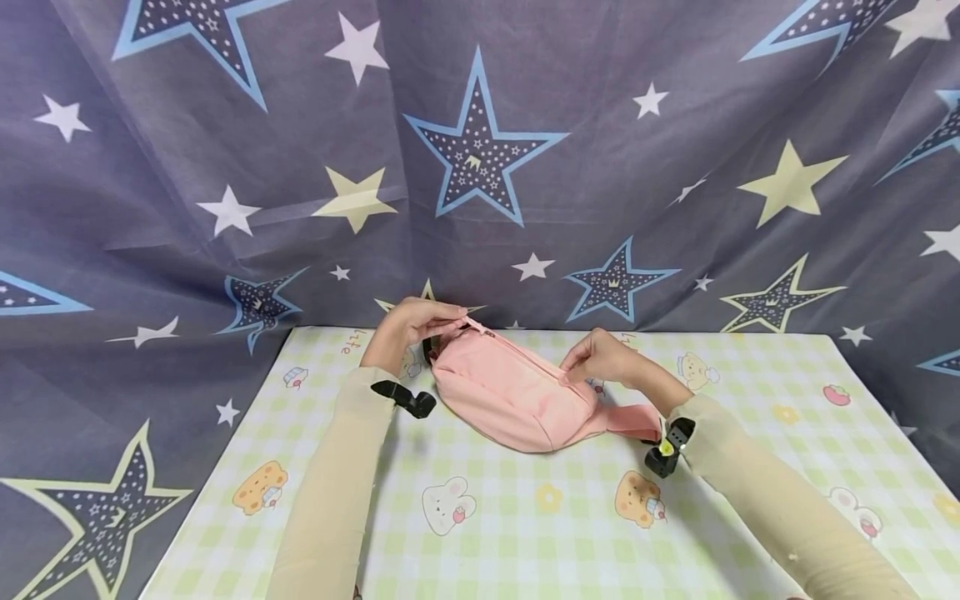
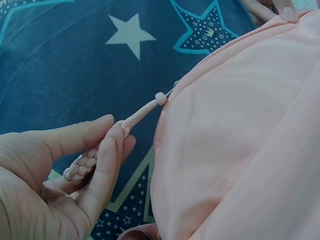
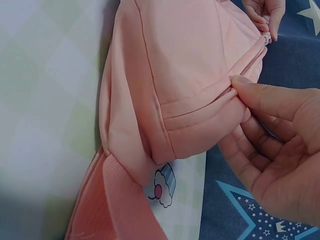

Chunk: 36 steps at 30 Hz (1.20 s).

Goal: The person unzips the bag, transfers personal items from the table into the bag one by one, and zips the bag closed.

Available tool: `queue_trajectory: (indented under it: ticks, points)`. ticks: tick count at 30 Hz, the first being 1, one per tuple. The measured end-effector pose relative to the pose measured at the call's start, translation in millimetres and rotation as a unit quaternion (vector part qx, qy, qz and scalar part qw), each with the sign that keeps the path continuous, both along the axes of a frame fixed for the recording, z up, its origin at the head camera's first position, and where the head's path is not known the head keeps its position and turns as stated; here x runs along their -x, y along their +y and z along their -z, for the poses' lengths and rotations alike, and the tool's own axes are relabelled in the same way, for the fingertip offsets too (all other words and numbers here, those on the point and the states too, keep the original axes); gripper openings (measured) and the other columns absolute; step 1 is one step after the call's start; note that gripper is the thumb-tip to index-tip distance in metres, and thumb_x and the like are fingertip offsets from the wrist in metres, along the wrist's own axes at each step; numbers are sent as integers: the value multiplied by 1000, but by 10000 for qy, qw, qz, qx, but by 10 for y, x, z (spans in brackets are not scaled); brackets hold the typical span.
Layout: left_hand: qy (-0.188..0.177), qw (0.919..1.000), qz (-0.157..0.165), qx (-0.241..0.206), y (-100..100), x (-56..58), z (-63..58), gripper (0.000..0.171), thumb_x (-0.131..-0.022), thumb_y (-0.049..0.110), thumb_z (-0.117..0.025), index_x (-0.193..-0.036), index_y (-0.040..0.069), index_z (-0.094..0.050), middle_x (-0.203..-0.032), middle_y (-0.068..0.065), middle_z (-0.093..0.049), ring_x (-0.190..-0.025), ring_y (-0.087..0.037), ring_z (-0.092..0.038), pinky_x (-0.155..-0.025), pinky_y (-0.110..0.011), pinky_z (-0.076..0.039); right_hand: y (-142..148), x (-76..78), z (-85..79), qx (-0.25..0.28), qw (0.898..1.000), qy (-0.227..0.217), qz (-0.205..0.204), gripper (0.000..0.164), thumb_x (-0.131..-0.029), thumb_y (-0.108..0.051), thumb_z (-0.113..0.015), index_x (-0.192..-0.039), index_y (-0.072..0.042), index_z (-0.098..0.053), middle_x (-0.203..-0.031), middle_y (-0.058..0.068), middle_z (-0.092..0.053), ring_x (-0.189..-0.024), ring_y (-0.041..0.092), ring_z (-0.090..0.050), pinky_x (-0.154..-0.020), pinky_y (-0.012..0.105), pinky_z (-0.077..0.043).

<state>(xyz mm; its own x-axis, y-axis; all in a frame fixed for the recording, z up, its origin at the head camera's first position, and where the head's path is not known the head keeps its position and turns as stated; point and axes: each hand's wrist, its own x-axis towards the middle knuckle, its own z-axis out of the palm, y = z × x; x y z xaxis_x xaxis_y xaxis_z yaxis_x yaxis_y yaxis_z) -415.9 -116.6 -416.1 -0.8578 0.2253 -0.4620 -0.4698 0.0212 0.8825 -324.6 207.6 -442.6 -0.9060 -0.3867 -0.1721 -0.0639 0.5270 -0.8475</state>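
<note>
A pink waist bag (image 1: 510, 385) is tilted over the table, its zipper (image 1: 525, 350) running along the top edge. At the far left end, my left hand (image 1: 420, 321) pinches a braided cord zipper pull (image 2: 142, 111) between thumb and fingers. The cord is drawn taut from the slider in the left wrist view. Near the other end, my right hand (image 3: 280, 135) grips the fabric beside the zipper, thumb on top and fingers beneath. A wide pink strap (image 1: 633, 421) trails from the bag's right end towards the right wrist.
The table carries a green checked cloth (image 1: 495, 542) with cartoon animals. A dark curtain (image 1: 570, 83) printed with stars hangs right behind the table's back edge. Black wrist cameras (image 1: 405, 398) sit on both sleeves.
</note>
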Motion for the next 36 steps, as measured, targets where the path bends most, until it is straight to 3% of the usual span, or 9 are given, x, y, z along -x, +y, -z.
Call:
queue_trajectory:
  ticks: [4,9,12,15,18,23,28,33,36]
  points:
    - [17,10000,-20,-48,-3,12,22,26,-92,-8,-68,-73,9,-73,-69,-2,-74,-67,-12,-74,-95,-28,-58,-1,6,-2,-55,10000,11,27,15,-78,1,-82,-91,8,-78,-72,7,-75,-61,7,-57,-56,23,-49]
    - [50,9996,-271,-20,-31,31,35,22,-91,-8,-69,-77,7,-74,-67,-2,-74,-64,-11,-73,-75,-21,-63,-7,16,12,-91,10000,7,32,15,-79,0,-83,-92,8,-78,-72,6,-75,-61,8,-57,-56,24,-49]
    - [93,9992,-391,-3,-49,43,47,12,-91,-8,-69,-96,1,-75,-67,-2,-73,-63,-11,-73,-70,-19,-62,-6,15,13,-129,9999,16,42,15,-79,0,-83,-92,7,-78,-72,6,-75,-61,8,-56,-55,24,-48]
    - [212,9991,-379,32,-61,52,63,32,-92,-9,-68,-124,-7,-67,-67,-1,-73,-63,-10,-72,-74,-20,-62,-8,6,3,-152,9999,19,51,15,-79,0,-82,-91,7,-78,-72,5,-75,-60,7,-55,-55,24,-47]
    - [407,9985,-342,148,-71,51,75,43,-92,-9,-67,-134,-13,-57,-67,0,-72,-63,-9,-72,-81,-22,-62,-14,-5,-6,-145,9999,-3,55,15,-80,0,-82,-92,8,-78,-72,5,-75,-61,7,-55,-55,23,-47]
    - [738,9945,-477,573,-100,42,73,36,-91,-7,-71,-125,-14,-64,-64,2,-71,-61,-6,-70,-79,-22,-62,-22,-13,-10,-161,9998,-7,71,14,-80,1,-82,-91,7,-78,-73,6,-76,-61,8,-56,-55,22,-46]
    - [1103,9854,-897,941,-135,30,81,30,-87,-6,-76,-115,-13,-70,-58,4,-68,-55,-5,-68,-72,-22,-63,-25,-15,-6,-192,9998,24,76,14,-79,1,-81,-91,7,-78,-73,6,-76,-61,7,-55,-54,21,-46]
    - [1439,9689,-1216,1605,-165,14,133,24,-84,-1,-80,-106,-9,-75,-54,6,-66,-53,-5,-68,-75,-29,-64,-28,-15,4,-243,9997,48,77,13,-79,1,-82,-91,7,-78,-72,6,-76,-62,9,-57,-58,26,-50]
    - [1659,9570,-1307,1986,-183,-1,174,20,-83,1,-81,-101,-6,-78,-61,1,-72,-53,-5,-69,-78,-34,-65,-32,-16,2,-263,9996,75,84,13,-80,1,-82,-91,7,-78,-73,6,-76,-63,9,-59,-62,31,-54]
